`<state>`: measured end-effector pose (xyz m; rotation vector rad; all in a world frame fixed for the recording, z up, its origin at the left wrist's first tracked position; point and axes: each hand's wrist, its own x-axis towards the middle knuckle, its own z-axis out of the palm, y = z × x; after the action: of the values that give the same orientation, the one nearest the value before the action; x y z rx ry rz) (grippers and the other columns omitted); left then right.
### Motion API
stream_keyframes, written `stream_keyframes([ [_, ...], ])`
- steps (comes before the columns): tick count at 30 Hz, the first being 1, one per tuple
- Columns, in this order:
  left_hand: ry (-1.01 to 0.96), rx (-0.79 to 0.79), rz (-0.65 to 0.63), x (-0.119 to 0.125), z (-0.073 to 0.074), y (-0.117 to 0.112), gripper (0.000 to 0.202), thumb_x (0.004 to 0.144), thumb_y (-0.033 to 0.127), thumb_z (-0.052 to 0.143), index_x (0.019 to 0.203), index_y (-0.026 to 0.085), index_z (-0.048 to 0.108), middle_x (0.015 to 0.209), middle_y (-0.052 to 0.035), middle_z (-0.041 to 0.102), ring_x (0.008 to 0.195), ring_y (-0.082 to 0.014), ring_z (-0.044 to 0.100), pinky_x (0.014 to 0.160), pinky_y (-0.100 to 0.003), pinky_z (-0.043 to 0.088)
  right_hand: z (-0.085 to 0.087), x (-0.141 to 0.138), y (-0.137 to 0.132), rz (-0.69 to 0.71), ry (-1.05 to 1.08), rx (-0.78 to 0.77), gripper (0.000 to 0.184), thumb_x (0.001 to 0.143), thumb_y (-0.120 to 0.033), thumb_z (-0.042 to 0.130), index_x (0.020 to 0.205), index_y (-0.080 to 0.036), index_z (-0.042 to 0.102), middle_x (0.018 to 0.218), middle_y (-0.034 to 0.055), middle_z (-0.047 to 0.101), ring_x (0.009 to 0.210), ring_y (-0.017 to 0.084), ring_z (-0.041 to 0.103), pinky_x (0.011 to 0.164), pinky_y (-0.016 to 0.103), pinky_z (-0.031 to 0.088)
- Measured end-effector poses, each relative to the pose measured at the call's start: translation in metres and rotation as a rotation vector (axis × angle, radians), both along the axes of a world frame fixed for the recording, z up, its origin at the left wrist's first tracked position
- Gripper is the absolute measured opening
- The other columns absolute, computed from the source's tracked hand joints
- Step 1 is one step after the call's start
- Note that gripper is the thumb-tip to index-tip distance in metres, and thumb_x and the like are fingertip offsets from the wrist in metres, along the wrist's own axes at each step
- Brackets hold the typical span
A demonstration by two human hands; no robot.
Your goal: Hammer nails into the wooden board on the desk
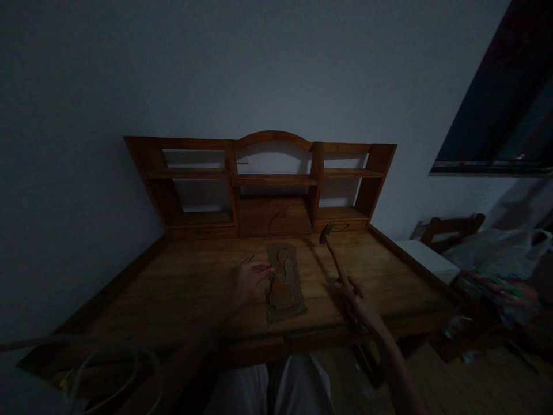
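My right hand (355,298) is wrapped round the wooden handle of a hammer (336,259), which is raised over the desk with its dark metal head pointing away from me. A worn, layered piece of brown cardboard (285,282) lies flat on the desk in front of me, its surface torn and orange in places. At its left edge is my left hand (254,276), fingertips pinched together over the cardboard; whatever sits between them is too small and dark to make out. Just beyond that hand are thin dark pieces (247,260), like nails, lying on the desk.
The wooden desk (194,288) has a shelf unit (274,180) along its back, against the wall. To the right are a white surface (425,259), a wooden chair (453,227) and plastic bags (505,253). A pale looped cord (116,346) hangs at lower left.
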<state>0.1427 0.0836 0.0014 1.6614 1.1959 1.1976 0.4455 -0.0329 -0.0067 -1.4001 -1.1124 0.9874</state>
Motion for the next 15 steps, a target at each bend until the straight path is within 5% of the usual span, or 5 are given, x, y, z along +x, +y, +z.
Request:
stream_keyframes([
  [6, -0.022, 0.134, 0.059, 0.034, -0.009, -0.017, 0.025, 0.075, 0.04, 0.063, 0.082, 0.016, 0.064, 0.08, -0.0061, 0.069, 0.072, -0.0167, 0.066, 0.064, -0.027, 0.054, 0.004, -0.002, -0.001, -0.022, -0.019, -0.001, 0.051, 0.073, -0.058, 0.06, 0.104, -0.017, 0.056, 0.048, -0.0083, 0.039, 0.031, 0.005, 0.031, 0.027, 0.016, 0.022],
  [15, 0.157, 0.247, 0.06, 0.046, -0.003, -0.039, 0.019, 0.085, 0.034, 0.051, 0.089, 0.02, 0.064, 0.084, -0.0034, 0.068, 0.074, -0.014, 0.064, 0.067, -0.023, 0.05, 0.005, -0.003, -0.003, -0.006, -0.03, 0.002, 0.055, 0.073, -0.057, 0.058, 0.11, -0.015, 0.056, 0.044, -0.0072, 0.039, 0.031, 0.006, 0.031, 0.027, 0.017, 0.022],
])
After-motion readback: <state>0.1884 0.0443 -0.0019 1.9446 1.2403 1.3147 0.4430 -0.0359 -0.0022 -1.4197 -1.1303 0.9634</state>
